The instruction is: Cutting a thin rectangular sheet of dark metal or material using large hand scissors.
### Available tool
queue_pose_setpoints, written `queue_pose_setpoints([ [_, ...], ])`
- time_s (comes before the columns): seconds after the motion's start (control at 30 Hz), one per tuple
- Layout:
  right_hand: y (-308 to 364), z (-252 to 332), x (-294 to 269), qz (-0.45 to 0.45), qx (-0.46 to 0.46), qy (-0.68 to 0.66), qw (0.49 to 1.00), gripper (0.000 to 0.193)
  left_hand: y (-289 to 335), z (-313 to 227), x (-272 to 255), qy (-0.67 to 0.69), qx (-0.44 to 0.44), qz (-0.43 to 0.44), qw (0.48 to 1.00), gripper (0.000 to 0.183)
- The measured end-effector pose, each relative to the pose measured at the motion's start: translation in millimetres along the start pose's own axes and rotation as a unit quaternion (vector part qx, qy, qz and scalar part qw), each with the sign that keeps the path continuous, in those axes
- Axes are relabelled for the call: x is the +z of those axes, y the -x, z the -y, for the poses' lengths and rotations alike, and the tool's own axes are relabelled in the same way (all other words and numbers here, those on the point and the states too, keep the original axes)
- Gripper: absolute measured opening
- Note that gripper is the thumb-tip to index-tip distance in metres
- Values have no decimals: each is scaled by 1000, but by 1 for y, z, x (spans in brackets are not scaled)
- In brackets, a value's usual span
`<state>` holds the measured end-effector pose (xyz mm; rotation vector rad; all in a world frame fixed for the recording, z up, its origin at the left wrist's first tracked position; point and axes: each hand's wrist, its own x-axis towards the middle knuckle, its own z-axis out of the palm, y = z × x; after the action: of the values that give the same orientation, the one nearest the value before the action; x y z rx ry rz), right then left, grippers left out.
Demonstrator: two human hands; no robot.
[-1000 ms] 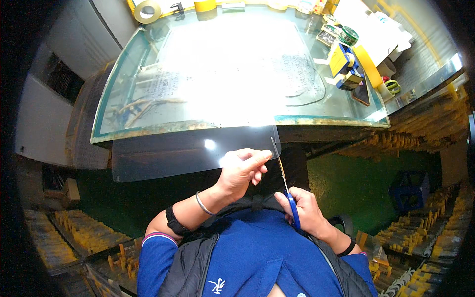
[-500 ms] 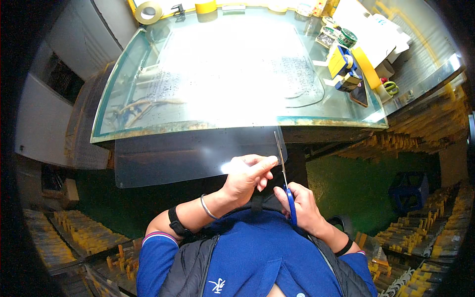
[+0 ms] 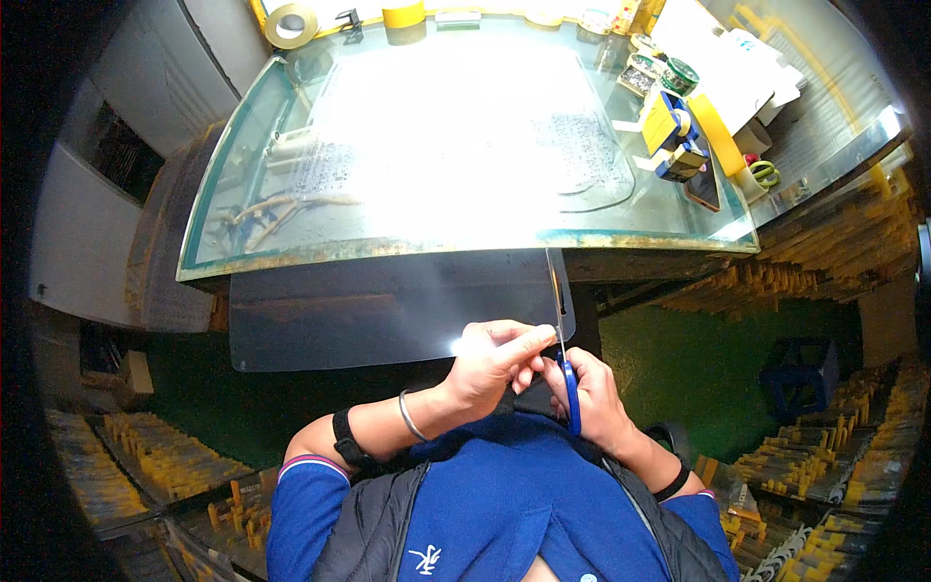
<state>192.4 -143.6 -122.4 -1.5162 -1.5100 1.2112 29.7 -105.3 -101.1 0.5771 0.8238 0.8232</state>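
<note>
A clear, flexible film sheet (image 3: 339,312) with a rounded corner hangs over the near edge of the lit glass table (image 3: 679,238). My left hand (image 3: 493,367) is closed, thumb and forefinger pinching the sheet's near edge by its right corner. In my right hand (image 3: 599,400) is a pair of scissors (image 3: 572,396) with blue handles. Their long, thin blades point away from me along the sheet's right side, close to my left fingertips. Whether the blades are parted there is too fine to make out.
On the table's right are a blue and yellow tape dispenser (image 3: 679,136), a phone (image 3: 705,189) and green-handled scissors (image 3: 765,174). Tape rolls (image 3: 291,26) line the back. A blue stool (image 3: 800,376) stands on the green floor. Racks with yellow tabs (image 3: 179,461) flank me.
My left hand and the sheet have shifted slightly right and toward me. The scissor blades have moved a little to the right, still in my right hand.
</note>
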Motion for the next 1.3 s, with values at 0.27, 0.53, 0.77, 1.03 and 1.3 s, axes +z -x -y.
queue_pose_setpoints([
  [0.27,1,-3,-2,-3,-3,16,1000,34,1,3,3,-9,2,-2,1000,18],
  [0.53,2,0,-5,-5,6,29,1000,35,4,2,0,-23,7,14,1000,21],
  [0.77,-3,-8,-8,5,-17,15,1000,30,8,6,7,-52,-6,19,998,23],
  [1.03,-11,-11,-9,-7,-84,62,994,27,11,6,11,-54,-12,34,998,24],
  [1.3,-12,-8,-6,-27,-18,22,999,38,11,8,13,-53,-11,37,998,23],
])
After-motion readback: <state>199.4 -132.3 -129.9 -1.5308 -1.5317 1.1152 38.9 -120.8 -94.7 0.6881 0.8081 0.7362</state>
